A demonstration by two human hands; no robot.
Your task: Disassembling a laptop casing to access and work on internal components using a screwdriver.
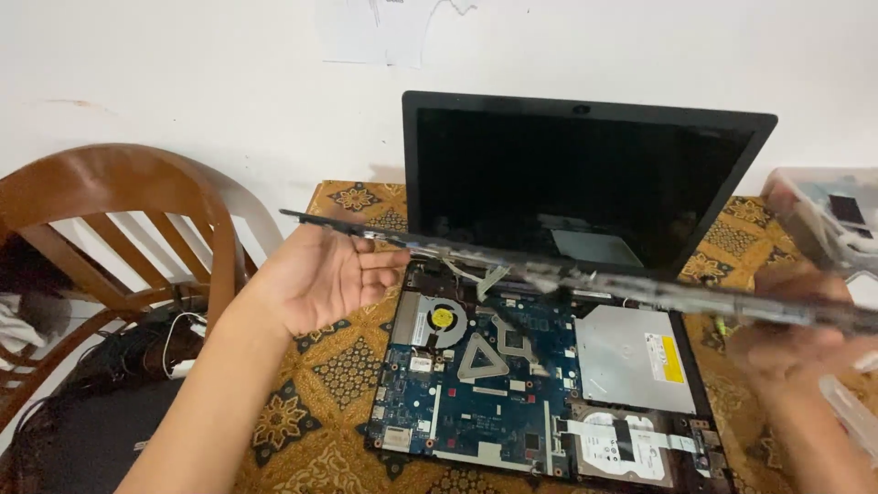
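An opened black laptop (585, 174) stands on a small table, its screen upright and dark. Its base lies bare: a blue circuit board (485, 393) with a fan (441, 318), a silver optical drive (631, 357) and a hard drive (622, 448). Above the base I hold the laptop's flat top cover (567, 274) edge-on, lifted and blurred. My left hand (320, 274) grips its left end, thumb on top. My right hand (786, 338), blurred, grips its right end.
A patterned brown and gold cloth (311, 402) covers the table. A wooden chair (128, 220) stands at the left with cables and dark items below it. A clear plastic box (823, 215) sits at the right edge. A white wall is behind.
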